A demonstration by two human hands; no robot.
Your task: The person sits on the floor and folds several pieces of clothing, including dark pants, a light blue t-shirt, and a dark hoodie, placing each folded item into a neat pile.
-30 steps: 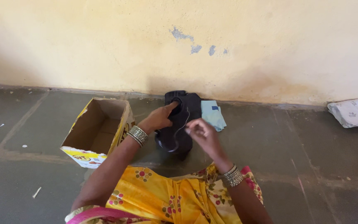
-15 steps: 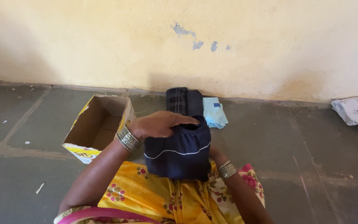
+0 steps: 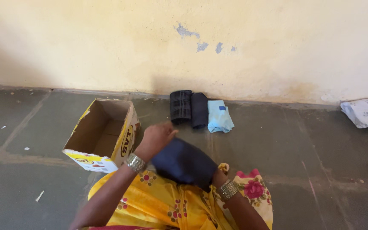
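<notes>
1. The dark navy garment (image 3: 184, 164) lies over the lap, just right of the cardboard box (image 3: 101, 134).
2. Left hand (image 3: 156, 138) presses on it, grip state unclear; right hand is hidden beneath.
3. The cloth looks soft, light and limp: hold at folded edges.

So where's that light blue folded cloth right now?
In the head view, the light blue folded cloth lies on the floor against the wall, right of centre, at the right end of a row beside two dark rolled cloths, beyond the person's hands.

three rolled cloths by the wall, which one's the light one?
The light blue cloth, at the right end of the row. The checked dark roll and plain dark roll left of it are near-black.
</notes>
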